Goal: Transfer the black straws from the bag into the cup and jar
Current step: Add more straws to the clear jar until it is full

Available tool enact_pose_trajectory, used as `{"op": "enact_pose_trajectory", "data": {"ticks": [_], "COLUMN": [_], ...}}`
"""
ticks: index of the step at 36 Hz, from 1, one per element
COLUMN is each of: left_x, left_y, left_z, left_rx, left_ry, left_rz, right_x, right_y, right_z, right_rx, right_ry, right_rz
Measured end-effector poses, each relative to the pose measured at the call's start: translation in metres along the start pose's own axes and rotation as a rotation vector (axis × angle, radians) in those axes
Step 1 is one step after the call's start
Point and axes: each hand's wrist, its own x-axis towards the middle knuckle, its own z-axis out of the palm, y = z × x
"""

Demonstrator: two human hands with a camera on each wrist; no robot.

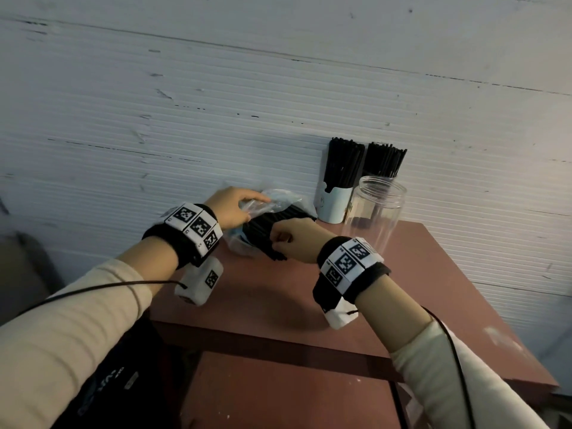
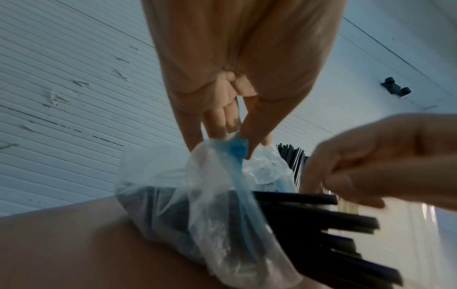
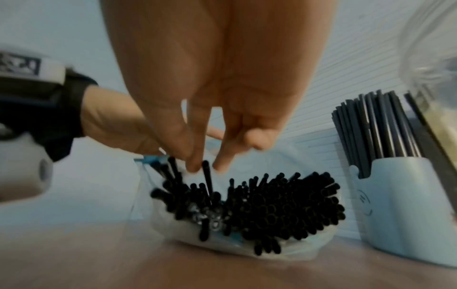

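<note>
A clear plastic bag with a blue zip strip lies on the red-brown table, its open mouth toward me and packed with black straws. My left hand pinches the bag's blue strip and holds the mouth up. My right hand is at the straw ends, fingertips pinching one raised straw. To the right stands a pale cup filled with straws. Next to it is a clear jar with no straws inside. Another bunch of straws rises behind the jar.
A ribbed white wall runs right behind the bag, cup and jar. The table's near edge lies below my wrists, with a lower shelf beneath. Cables trail from both wrist bands.
</note>
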Motion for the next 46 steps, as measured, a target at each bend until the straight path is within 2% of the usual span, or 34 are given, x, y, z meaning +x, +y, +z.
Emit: {"op": "enact_pose_trajectory", "data": {"ticks": [5, 6, 9, 11, 17, 21, 25, 29, 33, 36, 43, 46], "left_x": [0.003, 0.005, 0.011, 0.011, 0.014, 0.017, 0.016, 0.017, 0.017, 0.017, 0.01, 0.006], "left_y": [-0.004, -0.005, -0.008, -0.004, -0.003, -0.007, -0.008, -0.003, 0.0, 0.0, -0.007, -0.006], "left_z": [-0.004, -0.004, -0.007, -0.01, -0.011, -0.011, -0.012, -0.013, -0.014, -0.014, -0.006, 0.0], "left_rx": [-0.128, -0.135, -0.119, -0.124, -0.147, -0.164, -0.177, -0.185, -0.165, -0.14, -0.114, -0.046], "left_ry": [0.028, 0.042, 0.081, 0.099, 0.094, 0.091, 0.096, 0.088, 0.066, 0.058, 0.015, 0.066], "left_rz": [0.038, 0.027, 0.005, 0.02, 0.033, 0.04, 0.042, 0.046, 0.051, 0.048, 0.061, 0.107], "right_x": [0.022, 0.028, 0.044, 0.052, 0.064, 0.066, 0.063, 0.058, 0.054, 0.046, 0.014, -0.004], "right_y": [-0.003, -0.002, -0.004, -0.007, -0.003, -0.006, -0.002, -0.001, 0.003, 0.006, 0.02, 0.029], "right_z": [0.001, 0.002, 0.006, 0.008, 0.012, 0.006, 0.005, 0.003, 0.001, -0.001, -0.009, -0.015], "right_rx": [-0.039, -0.048, -0.129, -0.165, -0.144, -0.229, -0.153, -0.104, -0.056, -0.015, 0.062, 0.107], "right_ry": [0.311, 0.306, 0.157, 0.126, 0.043, -0.055, 0.105, 0.196, 0.237, 0.309, 0.354, 0.354], "right_rz": [-0.058, -0.042, 0.079, 0.121, 0.174, 0.161, 0.099, 0.095, 0.101, 0.066, -0.02, -0.025]}}
